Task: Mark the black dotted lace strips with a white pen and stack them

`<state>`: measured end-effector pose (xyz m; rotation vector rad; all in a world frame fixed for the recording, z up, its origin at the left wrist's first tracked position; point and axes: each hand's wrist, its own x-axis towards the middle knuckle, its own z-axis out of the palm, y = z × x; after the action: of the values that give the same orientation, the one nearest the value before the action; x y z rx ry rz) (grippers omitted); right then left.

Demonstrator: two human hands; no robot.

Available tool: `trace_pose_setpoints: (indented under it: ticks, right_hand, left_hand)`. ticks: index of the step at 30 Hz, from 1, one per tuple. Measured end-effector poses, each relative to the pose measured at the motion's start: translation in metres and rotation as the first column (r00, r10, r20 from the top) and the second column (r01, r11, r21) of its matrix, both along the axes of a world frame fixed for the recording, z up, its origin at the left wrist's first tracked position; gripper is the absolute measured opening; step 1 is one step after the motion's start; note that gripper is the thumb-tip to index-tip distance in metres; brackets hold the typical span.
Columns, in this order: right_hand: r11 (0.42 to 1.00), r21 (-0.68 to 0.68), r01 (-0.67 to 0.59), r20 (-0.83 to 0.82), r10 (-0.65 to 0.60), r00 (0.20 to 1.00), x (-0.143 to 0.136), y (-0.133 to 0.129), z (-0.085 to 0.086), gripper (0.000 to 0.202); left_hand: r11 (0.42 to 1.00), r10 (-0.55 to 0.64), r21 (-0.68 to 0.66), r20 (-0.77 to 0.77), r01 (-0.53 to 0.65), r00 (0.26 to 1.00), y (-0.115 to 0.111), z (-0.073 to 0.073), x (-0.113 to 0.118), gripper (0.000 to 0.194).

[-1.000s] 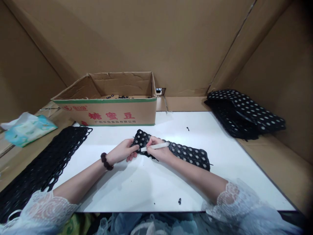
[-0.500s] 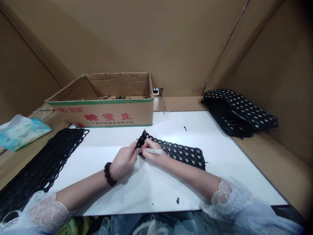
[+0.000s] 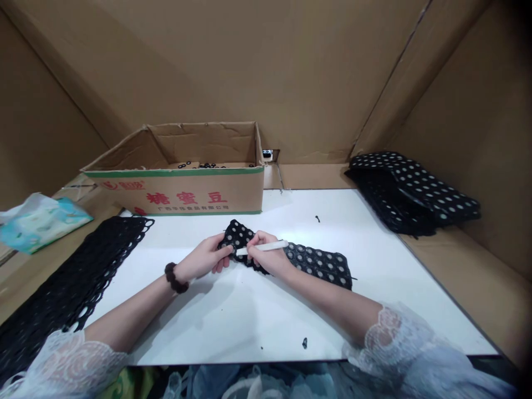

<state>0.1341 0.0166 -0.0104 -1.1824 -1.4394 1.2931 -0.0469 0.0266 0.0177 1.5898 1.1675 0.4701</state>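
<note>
A black strip of joined rings with pale round centres (image 3: pixel 318 260) lies across the white table in front of me. My left hand (image 3: pixel 208 256) pinches its left end between thumb and fingers. In my right hand (image 3: pixel 268 255) is a slim white pen-like tool (image 3: pixel 266 247), held like a pen. Its left tip points at the strip close to my left thumb; whether it touches cannot be made out. The right part of the strip rests flat, reaching past my right wrist.
A cardboard box (image 3: pixel 199 191) holding several small black rings stands at the back left. Black ring mesh (image 3: pixel 75 277) and a tissue pack (image 3: pixel 44 221) lie on the left. Folded dotted black pieces (image 3: pixel 415 191) are piled at the back right. Small black scraps (image 3: pixel 305 343) dot the white table (image 3: pixel 233 332).
The strip's left end has turned flatter, showing more pale dots. My left hand has shifted left, its grip opened out along the edge. The white tool has tilted, its rear end higher.
</note>
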Motion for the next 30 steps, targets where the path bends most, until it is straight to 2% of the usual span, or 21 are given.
trace_pose_setpoints:
  ticks: [4,6,9,12,16,19,24,27,30]
  right_hand:
    - [0.991,-0.009,0.136,-0.074,-0.136,0.988,0.003,0.002,0.001,0.008]
    - [0.992,0.011,0.128,-0.055,-0.127,0.990,0.005,0.004,0.001,0.008]
    - [0.993,0.068,0.097,0.044,-0.100,0.994,0.006,0.006,-0.001,0.008]
    - [0.986,0.114,0.120,0.117,-0.133,0.984,0.005,0.007,-0.003,0.008]
    - [0.990,0.129,0.060,0.136,-0.077,0.988,0.003,0.005,-0.004,0.010]
    - [0.988,0.153,0.019,0.167,-0.045,0.985,0.004,0.003,-0.004,0.012]
    - [0.962,0.265,-0.064,0.243,-0.002,0.970,0.005,-0.002,0.000,0.008]
    - [0.941,0.321,-0.103,0.338,-0.013,0.941,0.001,-0.003,0.000,0.006]
    - [0.936,0.332,-0.119,0.435,-0.040,0.900,-0.004,-0.002,-0.001,0.005]
  left_hand:
    - [0.989,-0.056,-0.135,0.087,0.068,0.995,0.007,-0.001,-0.005,0.025]
    - [0.983,-0.075,-0.162,0.089,0.088,0.993,0.010,-0.002,-0.006,0.027]
    - [0.988,-0.015,-0.152,0.071,0.026,0.997,0.012,-0.005,-0.002,0.032]
    - [0.992,0.070,-0.112,0.052,-0.064,0.996,0.012,-0.011,0.002,0.033]
    - [0.997,0.075,-0.014,0.028,-0.075,0.997,0.006,-0.011,0.005,0.027]
    - [0.986,0.093,0.143,-0.066,-0.082,0.993,-0.001,-0.008,0.008,0.022]
    - [0.868,0.206,0.492,-0.239,-0.065,0.949,-0.019,-0.007,0.022,0.019]
    - [0.836,0.230,0.548,-0.333,-0.011,0.915,-0.031,-0.008,0.031,0.017]
    - [0.864,0.205,0.504,-0.345,-0.004,0.916,-0.036,-0.006,0.034,0.016]
